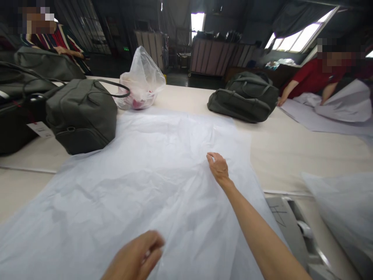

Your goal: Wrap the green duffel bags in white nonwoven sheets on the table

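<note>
My thin white sheet could tear or drag askew if I pull it hard towards me, because the dark green-grey handbag stands right against its left margin and may be pinning it. A tug there might also shift the handbag. The clear plastic bag sits by the sheet's far left corner, and might be carried along too. On my right, the hard rim of the grey device lies just beside the sheet's right margin, so a sideways sweep could snag it.

My right hand is over the sheet's far half, fingers curled towards the thumb; I cannot tell whether they pinch it. My left hand is low in view, blurred, thumb and fingers apart, with nothing evident between them.

The sheet looks flimsy and slightly see-through, paper or film, I can't say which. Soft creases run across its middle, and it looks smoother towards its far end. It covers the middle of the bench, stopping short of the far edge and running out of view on my side.
</note>
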`<state>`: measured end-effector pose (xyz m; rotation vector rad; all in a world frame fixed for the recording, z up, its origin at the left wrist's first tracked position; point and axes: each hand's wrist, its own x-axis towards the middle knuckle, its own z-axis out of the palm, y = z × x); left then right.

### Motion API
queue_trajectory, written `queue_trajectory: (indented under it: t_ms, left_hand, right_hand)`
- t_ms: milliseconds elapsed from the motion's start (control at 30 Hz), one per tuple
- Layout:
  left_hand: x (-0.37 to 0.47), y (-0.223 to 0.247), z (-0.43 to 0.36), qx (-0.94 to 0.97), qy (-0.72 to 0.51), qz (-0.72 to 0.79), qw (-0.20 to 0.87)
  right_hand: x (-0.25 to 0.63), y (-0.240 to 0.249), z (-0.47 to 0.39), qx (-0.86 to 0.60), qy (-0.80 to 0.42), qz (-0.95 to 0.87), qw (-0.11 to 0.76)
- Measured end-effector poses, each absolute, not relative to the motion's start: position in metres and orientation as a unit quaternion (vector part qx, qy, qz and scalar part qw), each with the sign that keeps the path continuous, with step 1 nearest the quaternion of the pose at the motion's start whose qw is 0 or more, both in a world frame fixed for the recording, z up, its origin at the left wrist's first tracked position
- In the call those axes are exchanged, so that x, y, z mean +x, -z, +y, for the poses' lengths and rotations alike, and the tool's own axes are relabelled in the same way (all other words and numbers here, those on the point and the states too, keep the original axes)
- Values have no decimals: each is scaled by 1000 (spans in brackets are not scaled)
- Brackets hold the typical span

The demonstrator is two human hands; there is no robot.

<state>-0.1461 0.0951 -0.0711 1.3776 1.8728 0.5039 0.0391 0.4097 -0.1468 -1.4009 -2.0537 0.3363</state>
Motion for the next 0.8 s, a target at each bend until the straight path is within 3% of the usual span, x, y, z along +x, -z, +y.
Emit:
queue_trajectory:
  t_ms: [33,133,300,533,800]
  left_hand:
    - [-129,66,121,536,-250,704,393]
    - [-87,63,218,555,-379,672,309]
    - [-86,95,353,612,-238,732,182]
    - [-102,135,418,591,-182,762,194]
    - [-101,141,477,527,-225,787,229]
  right_hand:
    - [38,152,416,-536,-112,-767,334]
    - [40,177,424,-541,-61,-757,361]
    - [45,212,425,-546,-22,-769,332]
    - [44,214,426,-548,-35,-762,344]
    - [46,215,426,-535,-47,-760,366]
